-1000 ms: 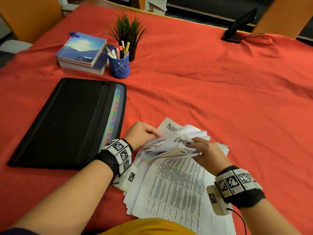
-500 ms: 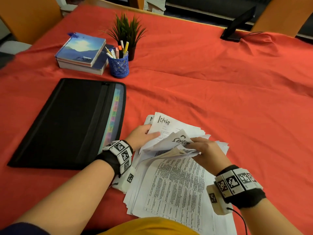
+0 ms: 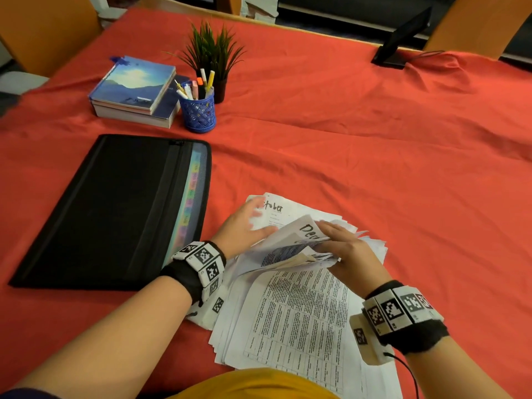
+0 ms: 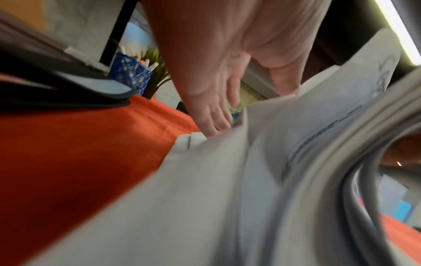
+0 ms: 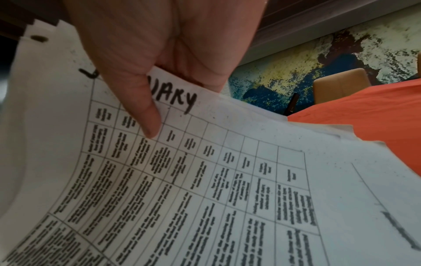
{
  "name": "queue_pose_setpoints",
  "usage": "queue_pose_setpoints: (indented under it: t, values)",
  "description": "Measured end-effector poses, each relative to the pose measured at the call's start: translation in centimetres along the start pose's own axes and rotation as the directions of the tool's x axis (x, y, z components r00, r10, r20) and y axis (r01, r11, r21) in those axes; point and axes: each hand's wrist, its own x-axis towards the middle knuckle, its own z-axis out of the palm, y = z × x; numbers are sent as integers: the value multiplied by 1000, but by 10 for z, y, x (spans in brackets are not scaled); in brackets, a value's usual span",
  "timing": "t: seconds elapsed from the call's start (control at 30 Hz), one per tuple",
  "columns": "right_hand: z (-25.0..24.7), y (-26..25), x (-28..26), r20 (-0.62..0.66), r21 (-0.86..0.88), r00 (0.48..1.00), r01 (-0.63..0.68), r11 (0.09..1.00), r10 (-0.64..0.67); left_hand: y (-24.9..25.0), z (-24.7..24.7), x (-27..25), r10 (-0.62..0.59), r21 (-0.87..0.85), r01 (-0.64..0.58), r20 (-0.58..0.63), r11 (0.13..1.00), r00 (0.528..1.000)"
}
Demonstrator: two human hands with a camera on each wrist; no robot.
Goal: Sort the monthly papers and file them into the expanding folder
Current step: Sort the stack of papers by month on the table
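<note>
A loose stack of printed papers (image 3: 299,318) lies on the red tablecloth in front of me. My right hand (image 3: 334,243) pinches the lifted far edges of several sheets, and the one on top reads "Dec". In the right wrist view its thumb (image 5: 145,111) presses a table sheet (image 5: 205,180) headed "…UARY". My left hand (image 3: 250,217) lies with straight fingers on the flat sheet marked "October" (image 3: 276,210), beside the lifted bundle. It looks blurred in the left wrist view. The black expanding folder (image 3: 115,208) lies flat to the left, its coloured tabs (image 3: 191,194) showing along its right edge.
Behind the folder sit two stacked books (image 3: 132,90), a blue pen cup (image 3: 198,113) and a small potted plant (image 3: 213,53). A dark tablet on a stand (image 3: 403,38) is at the far right edge. Orange chairs (image 3: 43,30) ring the table.
The sheet marked "Sept" has been flipped past, and a "Dec" sheet now tops the bundle in my right hand. My left hand slid forward onto the "October" sheet, its fingers straightened.
</note>
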Motion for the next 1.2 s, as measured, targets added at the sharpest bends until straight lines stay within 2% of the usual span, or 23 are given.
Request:
queue_pose_setpoints:
  t: [0.07, 0.1, 0.17, 0.27, 0.37, 0.47, 0.57, 0.67, 0.8, 0.9, 0.97, 1.03, 1.1, 1.13, 1.2]
  values:
    - [2, 1, 0, -26, -27, 999, -20, 999, 20, 2, 3, -5, -127, -250, 159, 141, 955, 982]
    - [3, 1, 1, -34, -36, 999, -31, 999, 29, 1, 4, -7, -153, -322, 204, 179, 925, 972]
    - [2, 0, 1, -35, -45, 999, -38, 998, 36, -2, 6, -8, -130, -377, 196, 193, 905, 973]
    - [1, -1, 1, -27, -43, 999, -48, 998, 47, -7, 7, -7, -76, -299, 127, 176, 946, 981]
    - [2, 2, -2, -22, -26, 997, -79, 997, 79, -7, 7, -4, -74, -219, 106, 150, 970, 986]
    - [3, 5, -6, -20, -24, 995, -96, 995, 95, -6, 6, -1, -102, -274, 138, 142, 952, 985]
    - [3, 7, -8, -16, -56, 995, -98, 994, 97, -6, 7, 2, -96, -202, 111, 85, 973, 992]
    - [3, 5, -7, -33, -55, 996, -86, 995, 84, -4, 9, 3, -122, -292, 132, 54, 947, 991]
    - [2, 4, -4, -36, -35, 996, -86, 996, 84, -2, 7, 0, -6, -252, 5, -5, 968, 1000]
    - [4, 6, -4, -27, -21, 996, -83, 996, 82, -1, 7, -3, 33, -251, -25, 24, 968, 999]
    - [5, 6, -4, -25, -19, 996, -89, 996, 89, -5, 7, -1, 42, -182, -37, 22, 983, 999]
    - [6, 6, -4, -19, -24, 995, -93, 995, 93, -10, 8, 4, 24, -53, -26, -34, 998, 999]
    - [6, 6, -6, -12, -22, 994, -109, 994, 109, -11, 7, 7, -6, 2, 6, -82, 1000, 997]
    - [5, 5, -6, -9, -22, 993, -115, 993, 115, -10, 7, 6, 10, 14, -9, -119, 1000, 993]
    - [3, 2, -5, -18, -34, 994, -111, 993, 110, -6, 6, 1, 120, 53, -113, -183, 992, 976]
